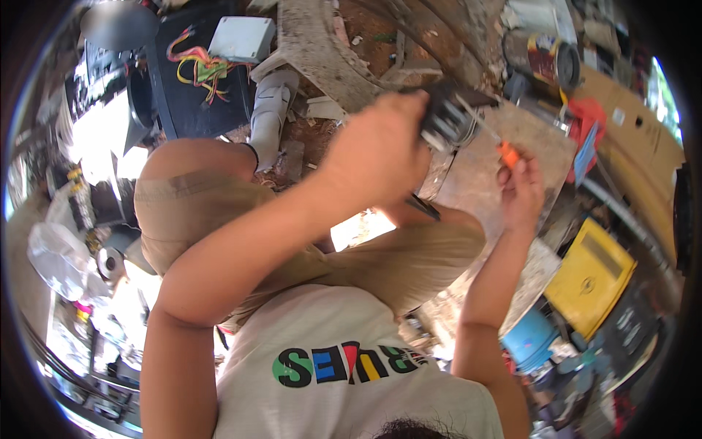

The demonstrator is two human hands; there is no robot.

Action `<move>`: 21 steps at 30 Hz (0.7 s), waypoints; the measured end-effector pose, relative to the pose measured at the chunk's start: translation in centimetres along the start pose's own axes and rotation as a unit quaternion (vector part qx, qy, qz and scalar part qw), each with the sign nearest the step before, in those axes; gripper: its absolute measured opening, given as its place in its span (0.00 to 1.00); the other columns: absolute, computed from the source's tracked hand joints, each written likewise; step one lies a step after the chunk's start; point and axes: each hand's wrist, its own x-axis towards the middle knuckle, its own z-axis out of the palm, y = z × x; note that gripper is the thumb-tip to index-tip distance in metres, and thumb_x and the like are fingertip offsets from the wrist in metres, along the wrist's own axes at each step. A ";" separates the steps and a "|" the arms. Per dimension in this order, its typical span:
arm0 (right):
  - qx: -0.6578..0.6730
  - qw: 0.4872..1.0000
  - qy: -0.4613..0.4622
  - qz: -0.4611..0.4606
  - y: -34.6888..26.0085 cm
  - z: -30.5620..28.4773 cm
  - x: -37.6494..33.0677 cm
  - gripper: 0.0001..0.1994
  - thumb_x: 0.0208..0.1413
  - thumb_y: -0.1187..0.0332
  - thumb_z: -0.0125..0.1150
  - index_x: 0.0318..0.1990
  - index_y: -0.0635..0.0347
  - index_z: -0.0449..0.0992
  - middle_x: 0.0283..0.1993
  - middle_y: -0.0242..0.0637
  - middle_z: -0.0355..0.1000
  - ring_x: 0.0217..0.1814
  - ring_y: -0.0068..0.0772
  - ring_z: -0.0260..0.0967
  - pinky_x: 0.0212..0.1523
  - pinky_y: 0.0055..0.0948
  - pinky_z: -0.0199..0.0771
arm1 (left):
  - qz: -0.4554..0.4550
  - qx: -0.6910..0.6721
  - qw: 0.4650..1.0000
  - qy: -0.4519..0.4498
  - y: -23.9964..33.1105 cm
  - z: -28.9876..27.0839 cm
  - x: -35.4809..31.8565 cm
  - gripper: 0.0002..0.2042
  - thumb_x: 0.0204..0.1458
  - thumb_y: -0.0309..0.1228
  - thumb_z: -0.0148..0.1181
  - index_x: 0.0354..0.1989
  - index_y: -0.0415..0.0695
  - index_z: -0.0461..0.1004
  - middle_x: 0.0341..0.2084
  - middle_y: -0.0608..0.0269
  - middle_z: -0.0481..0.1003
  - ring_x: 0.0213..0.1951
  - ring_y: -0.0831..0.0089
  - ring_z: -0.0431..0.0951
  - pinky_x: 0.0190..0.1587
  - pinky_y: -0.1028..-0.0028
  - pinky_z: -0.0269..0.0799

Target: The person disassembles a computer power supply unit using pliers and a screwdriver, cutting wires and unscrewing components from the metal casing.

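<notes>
My left hand (384, 150) is wrapped around a dark boxy part (447, 121) with silvery ribs, blurred by motion; its exact kind is unclear. An orange-handled screwdriver (508, 154) is gripped by the fingers of my right hand (523, 192). Its thin shaft slants up and left across the right side of the dark part; whether the tip touches it I cannot tell. Below my left hand, a narrow black piece (425, 207) shows near my bent leg. Under the screwdriver lies a flat brownish board (537, 139).
On the left, a black panel (194, 95) carries a white box (243, 38) and a bundle of coloured wires (208, 69). To the right are a yellow lid (592, 278), a blue bucket (530, 340), a red bag (586, 121) and a cardboard sheet (636, 150).
</notes>
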 end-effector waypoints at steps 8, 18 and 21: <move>-0.227 0.961 0.025 -0.155 -5.1 3.0 -2.8 0.11 0.60 0.66 0.64 0.46 0.64 0.79 0.34 0.29 0.76 0.33 0.21 0.69 0.35 0.23 0.70 | -0.173 -0.196 0.965 -0.001 -9.5 -6.1 2.7 0.19 0.57 0.30 0.61 0.55 0.34 0.73 0.38 0.60 0.79 0.38 0.79 0.75 0.41 0.77 0.71; -0.362 0.883 -0.026 -0.297 -3.5 7.0 -0.8 0.09 0.54 0.66 0.64 0.41 0.57 0.80 0.36 0.39 0.75 0.38 0.46 0.74 0.39 0.38 0.74 | -0.260 -0.013 0.965 0.030 -12.0 -7.2 3.0 0.27 0.49 0.40 0.71 0.50 0.34 0.68 0.36 0.57 0.75 0.32 0.74 0.73 0.33 0.74 0.69; -0.380 0.873 -0.026 -0.305 -3.0 7.5 0.2 0.08 0.54 0.66 0.64 0.40 0.56 0.80 0.36 0.39 0.75 0.39 0.47 0.74 0.40 0.40 0.75 | -0.257 -0.017 0.966 0.026 -12.4 -7.4 3.5 0.26 0.49 0.41 0.70 0.47 0.34 0.68 0.33 0.58 0.73 0.32 0.74 0.72 0.32 0.73 0.69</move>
